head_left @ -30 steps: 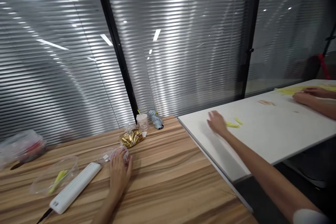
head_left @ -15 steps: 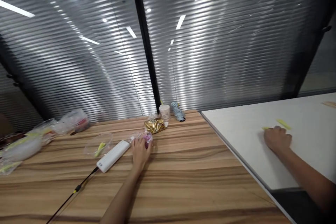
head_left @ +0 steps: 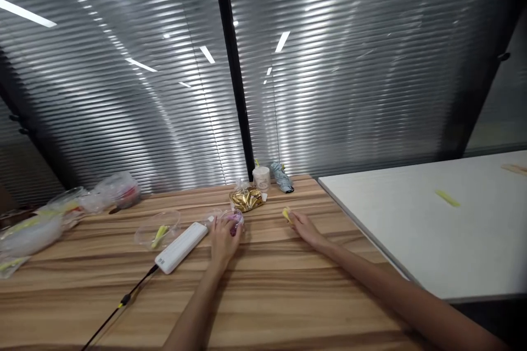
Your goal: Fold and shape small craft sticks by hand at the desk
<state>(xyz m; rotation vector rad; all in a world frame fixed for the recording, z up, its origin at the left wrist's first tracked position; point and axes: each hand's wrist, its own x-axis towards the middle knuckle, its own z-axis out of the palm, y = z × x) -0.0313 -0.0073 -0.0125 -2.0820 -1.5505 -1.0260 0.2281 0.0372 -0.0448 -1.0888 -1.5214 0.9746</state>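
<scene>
My left hand (head_left: pixel 224 241) is curled around a small clear container (head_left: pixel 237 226) with purple contents, which rests on the wooden table. To its right, just above the tabletop, my right hand (head_left: pixel 302 226) pinches a yellow strip (head_left: pixel 285 214); most of the strip is hidden by the fingers. Another yellow strip (head_left: pixel 447 198) lies on the white table. Just behind the purple container sits a crumpled gold wrapper (head_left: pixel 246 199). Left of my left hand are a white power bank (head_left: pixel 181 247) and a round clear lid (head_left: pixel 142 233) with yellow pieces (head_left: pixel 160 235) at it.
A white cup (head_left: pixel 261 177) and a crumpled blue packet (head_left: pixel 282 177) stand near the back edge. Clear plastic bags (head_left: pixel 37 236) crowd the left side. A black cable (head_left: pixel 135 288) runs from the power bank toward the front. Slatted blinds (head_left: pixel 349 66) rise behind the tables.
My right hand has moved left from the white table to above the wooden table, carrying one yellow strip. My left hand stays at the purple container. The view has shifted slightly.
</scene>
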